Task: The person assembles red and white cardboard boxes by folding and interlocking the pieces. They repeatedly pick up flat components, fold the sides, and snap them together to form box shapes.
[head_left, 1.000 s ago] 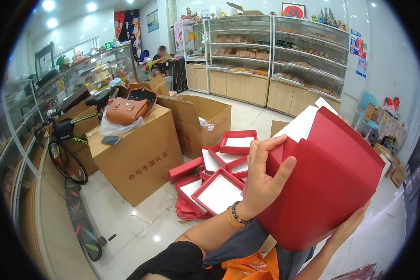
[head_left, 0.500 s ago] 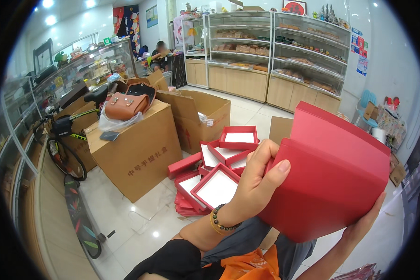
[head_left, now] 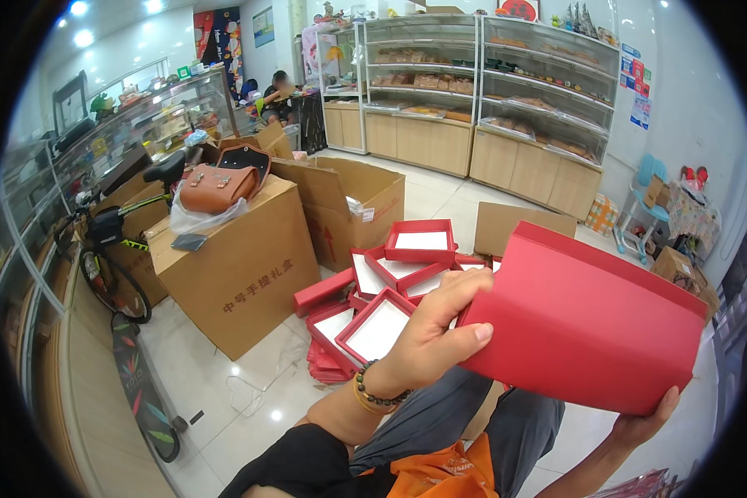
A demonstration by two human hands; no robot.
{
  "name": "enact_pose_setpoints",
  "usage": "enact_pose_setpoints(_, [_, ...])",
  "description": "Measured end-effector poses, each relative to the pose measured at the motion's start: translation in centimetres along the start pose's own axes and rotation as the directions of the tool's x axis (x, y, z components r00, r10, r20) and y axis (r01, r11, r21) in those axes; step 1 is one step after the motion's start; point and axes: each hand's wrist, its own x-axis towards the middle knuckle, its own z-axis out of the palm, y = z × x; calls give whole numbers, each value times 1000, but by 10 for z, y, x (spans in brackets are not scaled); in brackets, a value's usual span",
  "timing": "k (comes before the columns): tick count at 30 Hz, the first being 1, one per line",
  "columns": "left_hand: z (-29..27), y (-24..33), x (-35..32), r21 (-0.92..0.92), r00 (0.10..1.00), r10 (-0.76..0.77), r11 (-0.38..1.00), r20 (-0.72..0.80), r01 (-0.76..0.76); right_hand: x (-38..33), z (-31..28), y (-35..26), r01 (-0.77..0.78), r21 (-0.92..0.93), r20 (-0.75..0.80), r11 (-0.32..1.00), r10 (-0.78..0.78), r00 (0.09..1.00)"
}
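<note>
A red folded cardboard gift box [head_left: 589,328] is held up in front of me, tilted, with a raised flap along its far edge. My left hand [head_left: 440,328] grips its left end, thumb on the near face and fingers over the top. My right hand [head_left: 649,417] holds the lower right corner; some of its fingers are hidden behind the box. Beyond my left hand, several open red box trays [head_left: 422,241] with white insides lie piled on the floor. A dark bead bracelet [head_left: 372,388] is on my left wrist.
A large closed carton [head_left: 249,274] stands to the left, with a brown leather bag [head_left: 218,188] and a phone [head_left: 189,241] on top. Behind it is an open carton [head_left: 365,199]. A bicycle [head_left: 112,266] and a skateboard [head_left: 141,386] are farther left. Glass display shelves [head_left: 423,83] line the back.
The red gift box has moved lower and turned flatter, so its broad face shows more. Both hands have kept hold of it; my right hand has shifted down along its corner.
</note>
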Motion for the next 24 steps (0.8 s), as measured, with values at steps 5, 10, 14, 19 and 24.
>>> enact_pose_setpoints(5, [-8,-18,1,183,975,37,980,221,-79,-8,-41,15,27,-255,244,967,38,969])
enact_pose_setpoints(10, [-22,-93,-50,279,910,-91,960,403,-28,-47,-44,43,-95,-499,347,862,299,889])
enact_pose_setpoints(14, [-41,-151,-120,394,801,-113,905,588,-162,-93,-67,50,323,-650,679,688,335,654])
enact_pose_setpoints(19, [-31,-138,-150,505,616,-276,832,737,-231,-149,-74,26,517,-619,786,592,451,423])
enact_pose_setpoints(24, [-25,-112,-173,359,519,-121,849,846,-387,-169,-79,-6,528,-557,828,641,478,294])
